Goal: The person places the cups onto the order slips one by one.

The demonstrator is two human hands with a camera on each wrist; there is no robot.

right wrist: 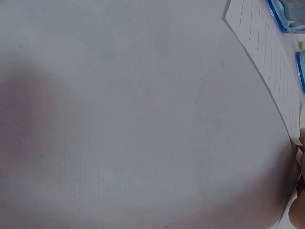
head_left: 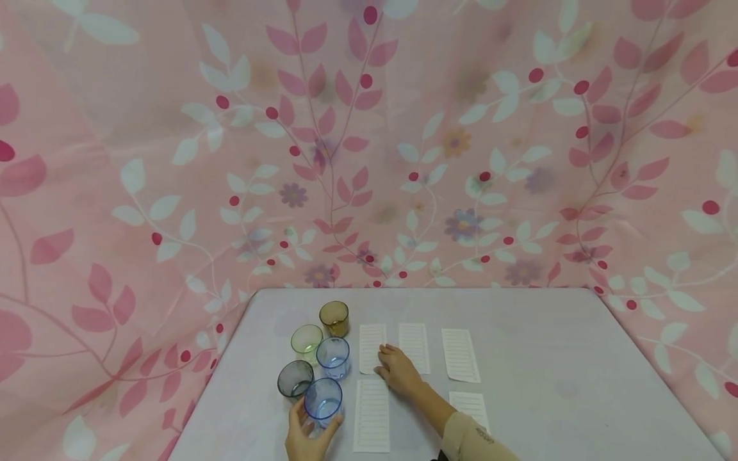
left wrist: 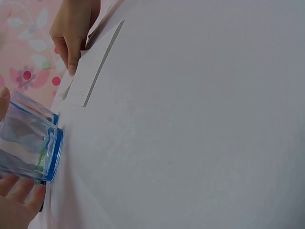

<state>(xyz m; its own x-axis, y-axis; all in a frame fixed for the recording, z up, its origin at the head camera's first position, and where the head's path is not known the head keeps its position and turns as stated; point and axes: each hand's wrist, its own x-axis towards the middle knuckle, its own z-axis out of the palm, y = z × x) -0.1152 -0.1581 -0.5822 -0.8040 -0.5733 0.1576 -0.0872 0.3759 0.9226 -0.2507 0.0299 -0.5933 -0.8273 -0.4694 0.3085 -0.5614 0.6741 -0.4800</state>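
In the head view my left hand (head_left: 308,435) grips a clear blue glass (head_left: 323,400) near the table's front left, thumb on one side and fingers on the other. The left wrist view shows the same glass (left wrist: 28,138) with its blue rim and fingers (left wrist: 21,193) along its side. My right hand (head_left: 399,371) reaches left over the paper strips, its fingertips on the right side of a lined paper strip (head_left: 371,339) in the back row. Only a little of the right hand (right wrist: 299,205) enters the right wrist view.
Beside the held glass stand a dark grey glass (head_left: 295,381), another blue glass (head_left: 333,358), a green glass (head_left: 307,339) and an amber glass (head_left: 335,318). More lined strips lie on the white table (head_left: 553,358), including one in front (head_left: 371,419). A floral curtain (head_left: 369,160) hangs behind.
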